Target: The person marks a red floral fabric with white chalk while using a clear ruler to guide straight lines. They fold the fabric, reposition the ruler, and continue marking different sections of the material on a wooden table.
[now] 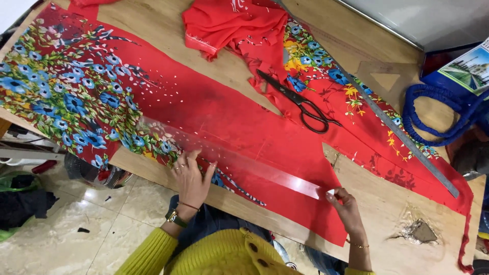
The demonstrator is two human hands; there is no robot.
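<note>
The left hand (191, 178) lies flat, fingers spread wide, pressing down on a clear ruler (229, 155) that rests on red cloth (239, 122) over the table (387, 203). The grip here is no pinch: the open palm and fingertips weigh on the ruler's near edge, close to its left end. The right hand (346, 209) has its fingers drawn narrow around a small white chalk (331, 192), its tip set against the ruler's right end, touching the cloth.

The ruler's long axis runs from beyond the left hand, upper left, down to the chalk at lower right, so it slants across the cloth between the two hands. The far end from the chalk reaches into the blue flower print (66, 97), which spreads away to the left of the left hand.

Beyond the ruler, away from both hands, black scissors (300, 104) lie on the cloth, blades pointing up and left, handles toward the right hand's side. Further out past the right hand a long metal rule (402, 135) slants the same way as the clear one, steeper. A bunched red heap (234, 23) sits at the far edge of the table. A blue coiled cord (438, 109) lies well to the right of the chalk hand. A torn patch (417, 231) in the table surface is just right of that wrist.
</note>
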